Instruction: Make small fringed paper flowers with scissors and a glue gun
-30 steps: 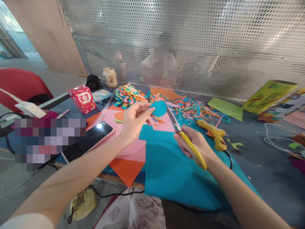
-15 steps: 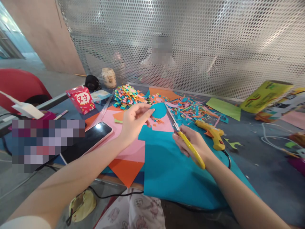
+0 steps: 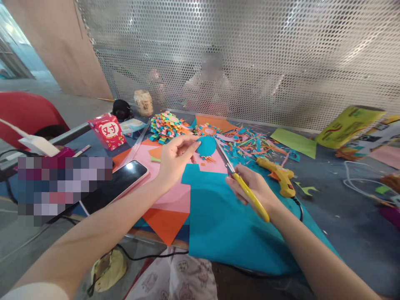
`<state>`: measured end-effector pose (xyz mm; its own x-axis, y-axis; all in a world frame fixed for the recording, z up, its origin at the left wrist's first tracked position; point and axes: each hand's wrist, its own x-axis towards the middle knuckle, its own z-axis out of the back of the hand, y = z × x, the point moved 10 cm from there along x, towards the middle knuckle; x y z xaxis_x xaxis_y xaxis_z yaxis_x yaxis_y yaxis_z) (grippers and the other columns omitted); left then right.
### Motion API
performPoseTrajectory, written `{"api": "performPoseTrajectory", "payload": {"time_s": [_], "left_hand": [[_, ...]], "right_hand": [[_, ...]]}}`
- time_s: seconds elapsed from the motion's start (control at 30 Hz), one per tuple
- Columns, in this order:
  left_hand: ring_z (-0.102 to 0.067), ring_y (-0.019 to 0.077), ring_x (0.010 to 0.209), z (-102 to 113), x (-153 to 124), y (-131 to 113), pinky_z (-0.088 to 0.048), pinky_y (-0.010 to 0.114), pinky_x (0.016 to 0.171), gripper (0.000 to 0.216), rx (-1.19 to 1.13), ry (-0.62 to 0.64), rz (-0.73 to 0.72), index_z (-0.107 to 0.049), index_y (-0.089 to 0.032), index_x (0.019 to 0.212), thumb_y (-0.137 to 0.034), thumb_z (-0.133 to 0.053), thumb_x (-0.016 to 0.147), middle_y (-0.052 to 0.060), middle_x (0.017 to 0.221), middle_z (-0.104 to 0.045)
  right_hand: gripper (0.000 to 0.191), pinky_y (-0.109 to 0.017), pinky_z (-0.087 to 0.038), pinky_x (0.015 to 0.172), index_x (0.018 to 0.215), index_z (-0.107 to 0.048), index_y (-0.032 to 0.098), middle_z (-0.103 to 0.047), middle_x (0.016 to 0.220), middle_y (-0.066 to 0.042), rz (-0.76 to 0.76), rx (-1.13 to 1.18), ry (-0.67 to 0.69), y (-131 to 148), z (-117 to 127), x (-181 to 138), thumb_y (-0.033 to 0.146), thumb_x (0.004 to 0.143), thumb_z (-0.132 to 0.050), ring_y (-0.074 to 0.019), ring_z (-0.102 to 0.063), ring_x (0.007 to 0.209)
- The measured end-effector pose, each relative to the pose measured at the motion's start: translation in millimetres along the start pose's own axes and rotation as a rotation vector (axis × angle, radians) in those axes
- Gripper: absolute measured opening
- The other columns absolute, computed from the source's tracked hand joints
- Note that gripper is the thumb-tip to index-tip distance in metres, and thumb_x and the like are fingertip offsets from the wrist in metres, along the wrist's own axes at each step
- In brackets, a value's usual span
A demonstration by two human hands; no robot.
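Over on the left, a pink-and-red packet [image 3: 108, 131] stands on the table, with a dark-screened phone [image 3: 116, 186] lying nearer the person. Moving right, here's the left hand [image 3: 176, 157], thumb and fingers pinched together on the left edge of a blue paper disc [image 3: 207, 146]. That disc is up front and centre, held above the pink paper [image 3: 171, 196], between the two hands, and the left is plainly the nearer one.

Now the key line: the scissors [image 3: 250, 196] slant from lower right to upper left, blades pointing away from the person, tips right by the disc's right-hand edge. Touching or just short of it? Can't tell from here, nor how far the blades are parted. Being round, the disc has no long axis to speak of; it's flat, plain bright blue, its rim looking faintly nicked.

Further right, the right hand [image 3: 253, 185] is wrapped firmly around those yellow handles, above the big blue sheet [image 3: 237, 229], and just beyond it lies a yellow glue gun [image 3: 285, 181].
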<state>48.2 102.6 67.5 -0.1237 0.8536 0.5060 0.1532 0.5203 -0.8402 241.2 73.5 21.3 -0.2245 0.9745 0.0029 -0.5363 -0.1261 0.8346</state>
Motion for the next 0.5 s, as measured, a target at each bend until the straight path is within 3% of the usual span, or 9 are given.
{"api": "performPoseTrajectory", "payload": {"time_s": [0.23,0.5], "left_hand": [[-0.057,0.0062,0.045,-2.0,-0.4,7.0,-0.048,0.020,0.043,0.018,-0.049,0.010,0.046,-0.069,-0.019,0.088,-0.029,-0.074,0.074,-0.002,0.069,-0.066],[-0.065,0.0134,0.055,-19.5,-8.2,34.3,-0.046,0.020,0.041,0.045,-0.254,0.066,0.347,-0.060,-0.016,0.098,-0.023,-0.082,0.060,-0.004,0.063,-0.064]], "right_hand": [[0.049,-0.024,-0.022,0.040,0.071,-0.038,0.024,-0.038,0.047,0.009,-0.018,0.013,-0.004,-1.9,0.2,0.3,0.067,0.071,-0.062,-0.0080,-0.032,0.039],[0.048,-0.025,-0.023,0.040,0.071,-0.037,0.024,-0.037,0.047,0.009,0.003,0.017,-0.017,-1.3,0.2,0.1,0.065,0.073,-0.061,-0.0083,-0.032,0.040]]}}
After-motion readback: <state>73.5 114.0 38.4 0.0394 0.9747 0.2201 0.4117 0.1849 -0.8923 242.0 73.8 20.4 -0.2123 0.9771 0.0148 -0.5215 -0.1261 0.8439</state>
